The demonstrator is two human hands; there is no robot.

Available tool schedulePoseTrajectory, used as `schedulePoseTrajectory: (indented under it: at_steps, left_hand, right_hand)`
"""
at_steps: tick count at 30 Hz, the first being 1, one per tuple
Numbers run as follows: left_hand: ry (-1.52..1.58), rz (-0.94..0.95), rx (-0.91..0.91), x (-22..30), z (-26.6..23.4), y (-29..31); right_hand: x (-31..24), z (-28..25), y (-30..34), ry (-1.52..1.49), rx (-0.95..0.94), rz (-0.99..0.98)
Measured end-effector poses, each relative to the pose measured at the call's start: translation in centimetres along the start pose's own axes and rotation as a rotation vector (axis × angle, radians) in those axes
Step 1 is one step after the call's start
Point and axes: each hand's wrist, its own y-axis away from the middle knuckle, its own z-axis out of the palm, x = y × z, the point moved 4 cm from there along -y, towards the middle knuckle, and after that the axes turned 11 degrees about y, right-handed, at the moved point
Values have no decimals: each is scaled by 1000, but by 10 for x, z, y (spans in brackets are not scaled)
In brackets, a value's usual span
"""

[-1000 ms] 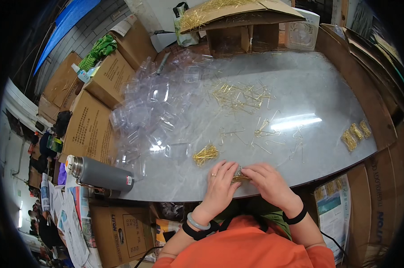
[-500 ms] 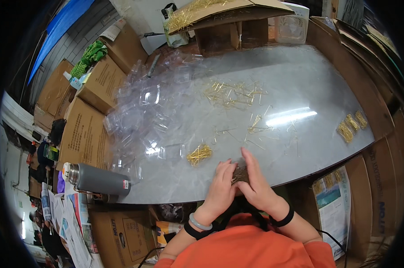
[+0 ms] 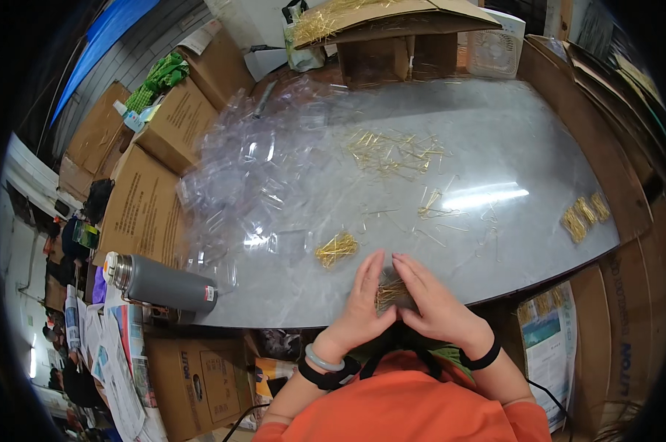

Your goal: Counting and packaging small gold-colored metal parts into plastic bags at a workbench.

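Both hands, the left hand [image 3: 362, 302] and right hand [image 3: 432, 302], are closed around a bunch of thin gold sticks [image 3: 389, 293] at the near edge of the grey counter [image 3: 510, 132]. More gold sticks [image 3: 337, 249] are seen just beyond. Clear plastic pieces [image 3: 259, 177] are piled at the left, near a grey flask [image 3: 160, 283]. Cardboard boxes [image 3: 145, 206] are stacked all around.

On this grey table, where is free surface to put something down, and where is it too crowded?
Bare patches: the far right of the table, between the scattered gold pins and the gold bundles at the right edge; also the near-left strip between the grey flask and the left hand. Crowded: the clear plastic pile on the left and the pin scatter mid-table.
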Motion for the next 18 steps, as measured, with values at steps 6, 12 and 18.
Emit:
schedulePoseTrajectory:
  at_steps: [6,12,18]
  left_hand:
    - [-199,-114,-103,9,-34,9]
    - [-401,-170,5,18,-37,11]
    - [-310,-117,-128,14,-37,-2]
  right_hand:
    - [-2,3,-9,317,-39,-73]
    - [1,6,0,298,79,-94]
    - [-2,4,-1,316,105,-91]
